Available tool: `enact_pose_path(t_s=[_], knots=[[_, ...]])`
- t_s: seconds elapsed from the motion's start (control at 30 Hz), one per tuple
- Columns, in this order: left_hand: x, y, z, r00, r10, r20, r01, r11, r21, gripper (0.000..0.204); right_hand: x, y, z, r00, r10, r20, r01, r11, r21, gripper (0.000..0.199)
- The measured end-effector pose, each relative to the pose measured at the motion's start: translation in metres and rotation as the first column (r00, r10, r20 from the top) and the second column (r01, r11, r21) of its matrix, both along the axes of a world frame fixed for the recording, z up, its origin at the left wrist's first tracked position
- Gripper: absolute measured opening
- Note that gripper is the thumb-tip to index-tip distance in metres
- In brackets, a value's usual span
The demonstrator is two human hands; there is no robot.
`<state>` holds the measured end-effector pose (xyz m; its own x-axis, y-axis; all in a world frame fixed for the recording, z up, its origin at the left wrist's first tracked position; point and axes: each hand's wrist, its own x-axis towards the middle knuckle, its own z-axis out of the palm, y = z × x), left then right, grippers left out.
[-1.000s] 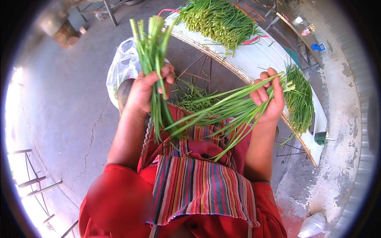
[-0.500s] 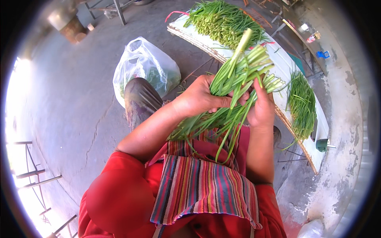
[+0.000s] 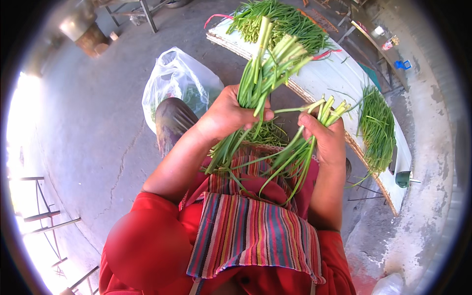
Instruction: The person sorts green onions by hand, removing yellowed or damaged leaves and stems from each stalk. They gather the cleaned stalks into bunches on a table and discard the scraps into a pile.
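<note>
A thick bunch of garlic chives [image 3: 268,69] is gripped in my left hand [image 3: 228,117], its pale stem ends pointing up and away. My right hand [image 3: 325,135] pinches a smaller bunch of chives [image 3: 330,112], whose long green leaves hang down over my lap. The two bunches are apart, except for a stem stretching between the hands. Beneath them, more loose greens [image 3: 265,133] lie on my lap, partly hidden by my hands, above the striped apron [image 3: 255,236].
A long white board [image 3: 339,73] curves along the right, carrying a large pile of chives [image 3: 275,22] at its far end and a smaller pile [image 3: 377,130] nearer. A white plastic bag [image 3: 182,73] with greens inside stands beyond my left knee [image 3: 173,120]. A dark green cup-like thing [image 3: 403,179] sits at the board's near end.
My hands have drawn apart. The chives that were together between them are now two bunches, the larger in my left hand moved left, the smaller in my right.
</note>
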<state>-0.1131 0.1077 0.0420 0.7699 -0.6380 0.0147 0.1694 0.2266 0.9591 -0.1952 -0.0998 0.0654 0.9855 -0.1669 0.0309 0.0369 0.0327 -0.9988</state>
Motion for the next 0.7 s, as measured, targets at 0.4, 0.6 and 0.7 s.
enact_pose_path(t_s=[0.4, 0.6, 0.7], knots=[[0.021, -0.010, 0.002, 0.987, -0.135, -0.087, 0.124, 0.984, -0.128, 0.020, 0.017, -0.005, 0.011, 0.998, -0.056, -0.011, 0.057, 0.969, 0.240, 0.019], [0.020, -0.021, -0.012, 0.950, -0.277, -0.141, 0.260, 0.957, -0.126, 0.020, 0.030, 0.000, 0.012, 0.974, -0.226, 0.020, 0.203, 0.909, 0.363, 0.017], [0.023, 0.005, -0.022, 0.946, -0.271, -0.180, 0.251, 0.960, -0.127, 0.022, 0.024, -0.057, 0.015, 0.903, -0.411, 0.127, 0.306, 0.820, 0.483, 0.017]])
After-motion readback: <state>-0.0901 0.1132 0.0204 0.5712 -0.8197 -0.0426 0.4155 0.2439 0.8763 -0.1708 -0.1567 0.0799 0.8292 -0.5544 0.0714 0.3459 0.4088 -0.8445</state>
